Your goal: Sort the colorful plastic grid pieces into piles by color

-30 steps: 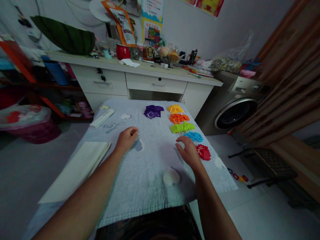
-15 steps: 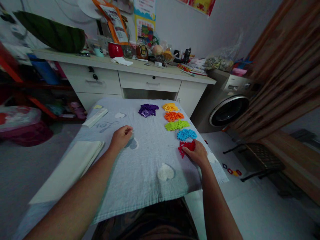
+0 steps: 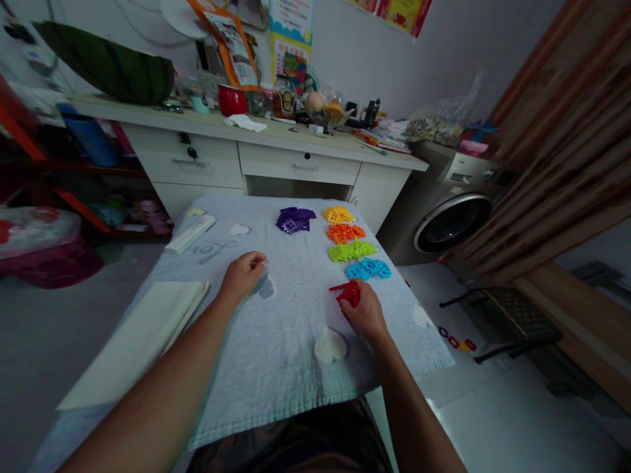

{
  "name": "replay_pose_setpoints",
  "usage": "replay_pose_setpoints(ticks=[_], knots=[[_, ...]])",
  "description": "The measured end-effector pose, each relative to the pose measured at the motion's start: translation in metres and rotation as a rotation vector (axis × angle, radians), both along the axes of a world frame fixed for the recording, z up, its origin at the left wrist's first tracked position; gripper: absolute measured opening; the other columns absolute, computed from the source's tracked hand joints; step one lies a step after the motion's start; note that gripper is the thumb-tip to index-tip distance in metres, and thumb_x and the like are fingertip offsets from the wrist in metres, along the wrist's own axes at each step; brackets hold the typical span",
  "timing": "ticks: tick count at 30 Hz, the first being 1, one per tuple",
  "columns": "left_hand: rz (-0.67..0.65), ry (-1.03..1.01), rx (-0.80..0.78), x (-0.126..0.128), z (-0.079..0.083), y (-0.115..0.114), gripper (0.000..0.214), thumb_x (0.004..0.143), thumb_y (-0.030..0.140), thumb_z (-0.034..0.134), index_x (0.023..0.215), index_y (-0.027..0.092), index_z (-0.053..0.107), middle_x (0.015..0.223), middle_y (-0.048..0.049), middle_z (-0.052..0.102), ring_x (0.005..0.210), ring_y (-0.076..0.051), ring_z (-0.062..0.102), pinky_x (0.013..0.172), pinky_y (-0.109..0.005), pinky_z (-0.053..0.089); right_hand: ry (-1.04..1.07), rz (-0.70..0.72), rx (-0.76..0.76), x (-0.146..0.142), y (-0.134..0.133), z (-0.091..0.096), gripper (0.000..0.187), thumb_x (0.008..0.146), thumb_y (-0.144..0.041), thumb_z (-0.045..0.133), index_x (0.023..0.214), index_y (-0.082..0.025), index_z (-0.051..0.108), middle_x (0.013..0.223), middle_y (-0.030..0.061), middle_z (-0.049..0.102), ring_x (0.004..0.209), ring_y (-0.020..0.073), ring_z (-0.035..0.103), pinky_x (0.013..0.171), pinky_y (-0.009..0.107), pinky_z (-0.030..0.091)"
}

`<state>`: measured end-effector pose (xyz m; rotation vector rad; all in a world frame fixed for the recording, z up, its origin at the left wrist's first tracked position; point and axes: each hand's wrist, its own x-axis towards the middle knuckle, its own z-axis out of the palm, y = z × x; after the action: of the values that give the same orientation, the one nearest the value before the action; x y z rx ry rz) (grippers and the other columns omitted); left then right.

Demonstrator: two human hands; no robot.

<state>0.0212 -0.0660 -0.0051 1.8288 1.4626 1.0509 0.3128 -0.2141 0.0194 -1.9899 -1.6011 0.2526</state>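
The red pieces, a small cluster of open-lattice plastic tiles, are sitting under the fingertips of the right hand, which is closing over them from above, with a thin red edge sticking out to its left. They are looking light, stiff and loosely stacked, so they would likely slide apart if pinched at one corner; taking the cluster by its opposite edges seems the surest hold. Just beyond the right hand, a row of like piles is running away from it: blue pile, green pile, orange pile and yellow pile, with a purple pile lying further out between the two hands. The left hand is resting knuckles-up and loosely curled on the towel that is covering the bench; whether it is holding anything I cannot tell.
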Motion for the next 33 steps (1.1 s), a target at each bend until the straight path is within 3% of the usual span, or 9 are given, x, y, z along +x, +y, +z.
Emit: replay_pose_setpoints(ticks=[6, 10, 14, 17, 22, 28, 30, 33], knots=[[-0.025, -0.02, -0.001, -0.003, -0.008, 0.004, 0.03, 0.073, 0.038, 0.055, 0.093, 0.021, 0.066, 0.088, -0.0042, 0.071, 0.078, -0.02, 0.064, 0.077, -0.03, 0.05, 0.01, 0.199, -0.026, -0.039, 0.029, 0.018, 0.035, 0.074, -0.023, 0.063, 0.109, -0.019, 0.062, 0.105, 0.0082, 0.067, 0.096, 0.0222, 0.06, 0.09, 0.036, 0.048], [-0.076, 0.005, -0.006, -0.003, -0.004, -0.001, 0.033, 0.078, 0.044, 0.055, 0.098, 0.02, 0.067, 0.092, -0.0059, 0.07, 0.081, -0.02, 0.063, 0.08, -0.032, 0.05, 0.011, 0.278, -0.023, -0.075, 0.064, 0.033, 0.031, 0.078, -0.018, 0.057, 0.109, -0.019, 0.063, 0.105, 0.0078, 0.067, 0.095, 0.0201, 0.061, 0.088, 0.033, 0.047], [-0.166, -0.073, 0.051, -0.003, 0.006, -0.009, 0.037, 0.085, 0.049, 0.05, 0.101, 0.019, 0.067, 0.107, -0.0094, 0.066, 0.1, -0.023, 0.062, 0.089, -0.034, 0.049, 0.119, 0.331, 0.02, -0.097, 0.092, 0.035, 0.043, 0.082, -0.026, 0.061, 0.124, -0.018, 0.056, 0.119, 0.0095, 0.064, 0.106, 0.0204, 0.06, 0.096, 0.034, 0.046], [-0.214, -0.083, 0.058, -0.003, 0.01, -0.014, 0.04, 0.084, 0.049, 0.053, 0.11, 0.019, 0.065, 0.116, -0.0114, 0.063, 0.11, -0.025, 0.059, 0.096, -0.038, 0.047, 0.256, 0.39, 0.063, -0.096, 0.1, 0.035, 0.055, 0.083, -0.038, 0.063, 0.133, -0.018, 0.05, 0.131, 0.0112, 0.059, 0.115, 0.021, 0.058, 0.1, 0.035, 0.045], [-0.287, 0.055, 0.093, 0.003, 0.009, -0.022, 0.061, 0.076, 0.054, 0.065, 0.126, 0.02, 0.057, 0.127, -0.0129, 0.058, 0.12, -0.03, 0.054, 0.106, -0.045, 0.04, 0.221, 0.334, 0.052, -0.064, 0.08, 0.039, 0.052, 0.085, -0.045, 0.06, 0.13, -0.02, 0.054, 0.131, 0.0125, 0.058, 0.12, 0.0248, 0.055, 0.099, 0.041, 0.045], [-0.361, 0.235, 0.163, 0.02, 0.004, -0.035, 0.095, 0.06, 0.054, 0.08, 0.142, 0.022, 0.043, 0.144, -0.0157, 0.046, 0.132, -0.036, 0.043, 0.11, -0.049, 0.032, -0.094, 0.273, -0.313, -0.03, 0.03, 0.036, 0.085, 0.069, -0.036, 0.075, 0.144, -0.015, 0.041, 0.133, 0.0177, 0.051, 0.117, 0.029, 0.056, 0.099, 0.041, 0.044], [-0.382, 0.277, 0.174, 0.024, 0.003, -0.037, 0.093, 0.061, 0.049, 0.081, 0.142, 0.023, 0.044, 0.143, -0.0154, 0.048, 0.131, -0.036, 0.044, 0.109, -0.049, 0.033, -0.146, 0.253, -0.389, -0.031, 0.022, 0.034, 0.091, 0.068, -0.035, 0.075, 0.147, -0.013, 0.036, 0.134, 0.0194, 0.048, 0.116, 0.0308, 0.056, 0.095, 0.04, 0.046], [-0.411, 0.29, 0.19, 0.027, 0.002, -0.036, 0.067, 0.07, 0.039, 0.075, 0.131, 0.022, 0.055, 0.13, -0.0134, 0.059, 0.119, -0.032, 0.053, 0.103, -0.046, 0.039, -0.195, 0.267, -0.417, -0.037, 0.023, 0.034, 0.083, 0.071, -0.032, 0.071, 0.146, -0.015, 0.039, 0.129, 0.0183, 0.05, 0.113, 0.031, 0.057, 0.091, 0.039, 0.046]])
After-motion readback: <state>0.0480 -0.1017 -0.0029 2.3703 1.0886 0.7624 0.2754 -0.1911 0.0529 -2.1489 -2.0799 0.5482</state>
